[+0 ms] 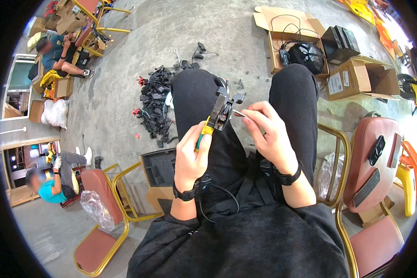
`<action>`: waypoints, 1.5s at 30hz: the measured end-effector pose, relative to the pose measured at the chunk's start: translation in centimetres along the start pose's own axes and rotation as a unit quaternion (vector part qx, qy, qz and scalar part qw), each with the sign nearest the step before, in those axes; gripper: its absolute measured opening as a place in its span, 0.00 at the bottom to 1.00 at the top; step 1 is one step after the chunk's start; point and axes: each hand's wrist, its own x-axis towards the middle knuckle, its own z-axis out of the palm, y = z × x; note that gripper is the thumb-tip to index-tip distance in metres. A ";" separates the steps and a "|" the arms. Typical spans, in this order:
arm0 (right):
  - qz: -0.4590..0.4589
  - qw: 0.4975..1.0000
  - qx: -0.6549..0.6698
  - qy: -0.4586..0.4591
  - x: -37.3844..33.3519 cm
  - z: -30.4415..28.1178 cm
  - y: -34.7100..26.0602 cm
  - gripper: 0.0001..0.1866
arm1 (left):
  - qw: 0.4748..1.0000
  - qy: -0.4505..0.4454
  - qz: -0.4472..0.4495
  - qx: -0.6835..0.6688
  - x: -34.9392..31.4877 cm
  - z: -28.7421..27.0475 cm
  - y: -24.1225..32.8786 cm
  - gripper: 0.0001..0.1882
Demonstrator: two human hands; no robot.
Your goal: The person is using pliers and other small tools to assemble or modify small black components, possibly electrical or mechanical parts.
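Observation:
In front of my knees, my left hand [192, 150] is wrapped round the yellow and green handle of a wire stripper [216, 109] with a dark grey metal head. A small black part [236, 99] sits against the right side of that head; whether they are joined I cannot tell. My right hand [267, 132] pinches a thin light wire [239, 113] between thumb and fingers. The wire's far end reaches the tool's head, where its contact is too small to make out.
A heap of black cabled parts [155, 102] lies on the floor beyond my left knee. Open cardboard boxes [352, 83] stand at the far right. Brown chairs [373, 143] flank me, one bearing black pieces. Two people [55, 55] sit at the left.

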 end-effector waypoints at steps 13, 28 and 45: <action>0.291 0.818 0.479 -0.131 -0.3 -1.0 0.6 0.18 | 1.000 0.002 0.012 0.001 -0.2 0.0 -0.4 0.18; -0.121 0.973 -0.191 0.052 -0.1 0.0 0.3 0.15 | 1.000 -0.009 -0.001 0.008 0.1 0.0 -0.2 0.18; 0.257 0.903 0.332 -0.087 -0.1 -0.9 0.2 0.16 | 1.000 0.001 -0.004 -0.007 -0.1 0.0 -0.3 0.19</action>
